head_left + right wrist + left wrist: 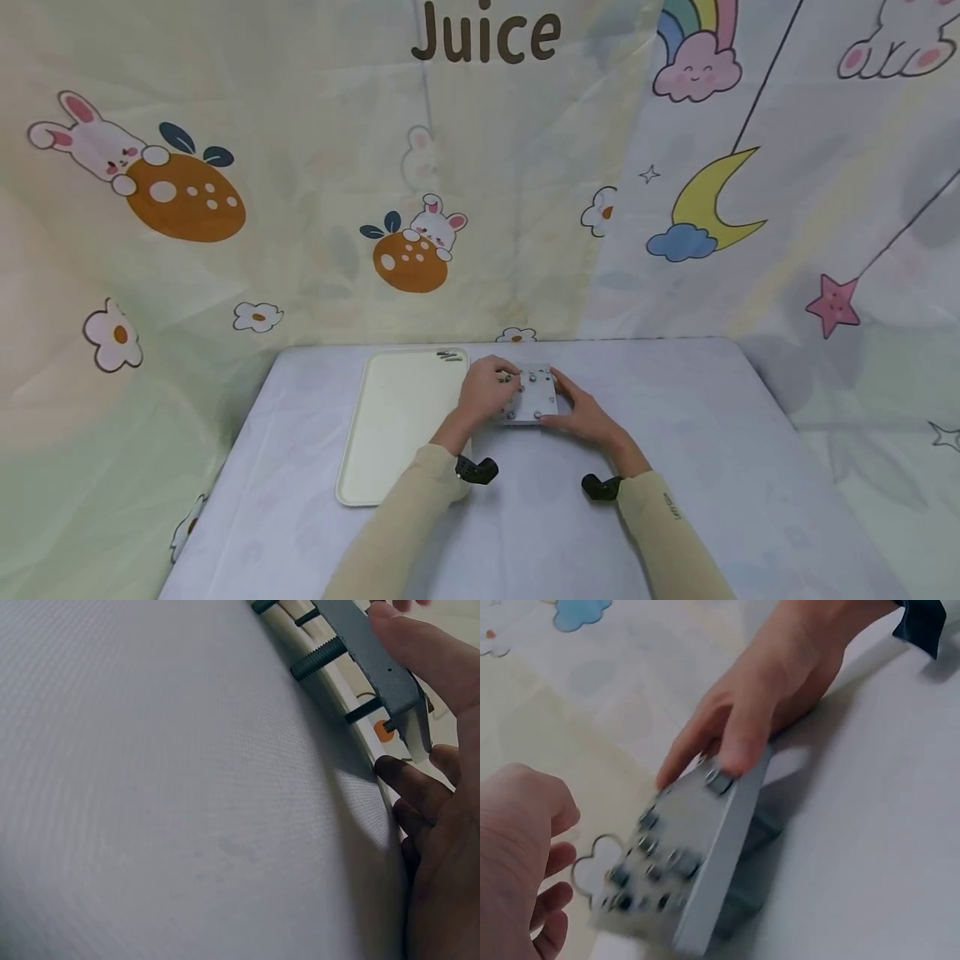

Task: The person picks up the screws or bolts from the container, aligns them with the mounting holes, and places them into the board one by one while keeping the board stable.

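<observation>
A silver metal plate [542, 392] carries several bolts and nuts on its upper face. Dark threaded bolt shanks [319, 658] jut from its underside in the right wrist view. My right hand [588, 417] grips the plate's right side, thumb at the front edge and fingers at the far edge. Over the plate's left part, my left hand [483, 387] has its fingers curled close to the bolt heads [646, 845]. In the left wrist view these fingers [551, 904] bend inward beside the plate; I cannot tell whether they pinch a small piece.
To the left lies a cream tray [397, 433] with several small dark screws [450, 356] in its far right corner. A white cloth covers the table [525, 533]. Behind it hangs a printed curtain [300, 208]. Both wrists wear black camera mounts [477, 471].
</observation>
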Available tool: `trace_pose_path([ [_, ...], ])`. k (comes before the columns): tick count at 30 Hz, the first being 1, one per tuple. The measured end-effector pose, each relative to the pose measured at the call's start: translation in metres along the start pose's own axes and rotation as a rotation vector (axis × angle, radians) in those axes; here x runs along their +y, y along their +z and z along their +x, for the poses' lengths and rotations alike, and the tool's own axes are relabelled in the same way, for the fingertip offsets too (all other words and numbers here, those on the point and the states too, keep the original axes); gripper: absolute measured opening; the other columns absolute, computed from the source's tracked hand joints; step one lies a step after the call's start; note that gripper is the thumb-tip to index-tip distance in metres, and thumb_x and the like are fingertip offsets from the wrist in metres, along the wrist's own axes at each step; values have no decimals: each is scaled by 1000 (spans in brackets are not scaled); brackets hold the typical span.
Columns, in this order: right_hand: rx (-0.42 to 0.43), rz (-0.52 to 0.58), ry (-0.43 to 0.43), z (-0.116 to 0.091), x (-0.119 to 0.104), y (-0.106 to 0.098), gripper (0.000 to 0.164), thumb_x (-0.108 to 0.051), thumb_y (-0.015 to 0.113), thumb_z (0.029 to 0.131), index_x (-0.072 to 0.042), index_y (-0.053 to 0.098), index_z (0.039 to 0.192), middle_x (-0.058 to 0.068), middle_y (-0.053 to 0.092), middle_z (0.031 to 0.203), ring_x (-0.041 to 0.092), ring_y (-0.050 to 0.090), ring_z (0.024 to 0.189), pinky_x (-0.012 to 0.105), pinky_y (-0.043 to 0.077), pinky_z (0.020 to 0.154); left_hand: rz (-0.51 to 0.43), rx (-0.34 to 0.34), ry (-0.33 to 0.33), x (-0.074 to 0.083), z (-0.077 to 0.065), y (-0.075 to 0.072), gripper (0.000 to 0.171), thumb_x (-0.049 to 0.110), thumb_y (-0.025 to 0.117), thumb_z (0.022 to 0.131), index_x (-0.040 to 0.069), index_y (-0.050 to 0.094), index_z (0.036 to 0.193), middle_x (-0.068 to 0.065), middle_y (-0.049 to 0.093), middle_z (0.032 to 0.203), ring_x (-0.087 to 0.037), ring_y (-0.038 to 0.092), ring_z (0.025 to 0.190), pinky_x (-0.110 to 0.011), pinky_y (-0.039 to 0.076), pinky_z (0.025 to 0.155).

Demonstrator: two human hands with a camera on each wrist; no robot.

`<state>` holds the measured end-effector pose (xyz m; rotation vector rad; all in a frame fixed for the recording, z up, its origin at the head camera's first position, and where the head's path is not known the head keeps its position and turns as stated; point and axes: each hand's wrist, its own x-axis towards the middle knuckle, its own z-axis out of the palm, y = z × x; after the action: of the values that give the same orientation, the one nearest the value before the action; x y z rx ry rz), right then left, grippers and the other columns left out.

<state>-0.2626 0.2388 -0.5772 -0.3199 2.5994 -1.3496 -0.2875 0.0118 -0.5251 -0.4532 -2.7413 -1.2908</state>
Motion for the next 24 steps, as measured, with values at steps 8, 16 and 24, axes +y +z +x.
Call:
trace_pose_path([
  [8, 4, 19, 18, 2, 0, 1, 114, -53, 82, 70, -25, 14, 157, 12, 35, 152, 29, 18, 144, 53, 11, 113, 108, 63, -44, -54, -1, -50, 14, 25, 66, 87, 17, 75, 94, 0, 68, 108, -18, 61, 102, -37, 50, 81],
  [16, -7, 11, 17, 3, -4, 1, 113, -53, 81, 71, -25, 13, 157, 13, 32, 153, 30, 17, 145, 54, 11, 113, 192, 94, -164, -99, -10, -98, 16, 22, 66, 85, 14, 75, 96, -2, 68, 105, -23, 62, 100, -42, 49, 82],
  [24, 0, 6, 12, 2, -1, 2, 113, -54, 81, 72, -23, 13, 157, 15, 31, 154, 31, 14, 145, 54, 10, 113, 232, 57, -224, -123, -7, -113, 23, 21, 65, 83, 11, 73, 102, -4, 69, 105, -22, 63, 97, -40, 50, 81],
])
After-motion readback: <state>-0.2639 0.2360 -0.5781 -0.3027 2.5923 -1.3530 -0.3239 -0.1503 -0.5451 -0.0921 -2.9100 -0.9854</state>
